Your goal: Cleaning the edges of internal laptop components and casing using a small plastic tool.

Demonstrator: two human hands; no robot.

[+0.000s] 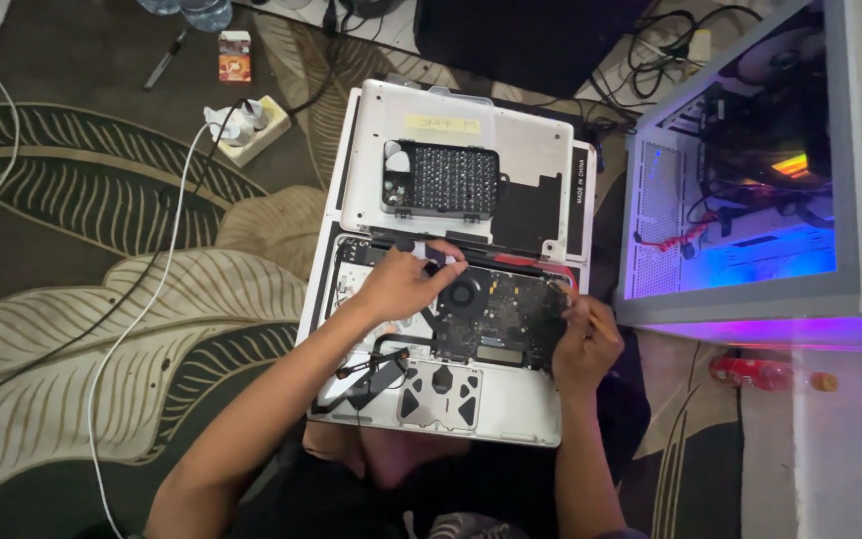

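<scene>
An opened silver laptop [511,404] lies bottom-up on my lap, its dark circuit board [501,319] and round fan [464,292] exposed. My left hand [406,279] rests on the upper left of the board, fingers near the hinge edge. My right hand [583,344] is at the board's right edge, pinching a thin stick-like tool [606,317]. The removed bottom cover [531,150] lies beyond the laptop, with a black case of screwdriver bits [446,180] on top of it.
An open desktop computer case [750,190] glowing blue and purple stands at the right. A red bottle [760,374] lies below it. A power strip [251,125], white cables and a small orange box [234,55] lie on the leaf-patterned rug [82,260].
</scene>
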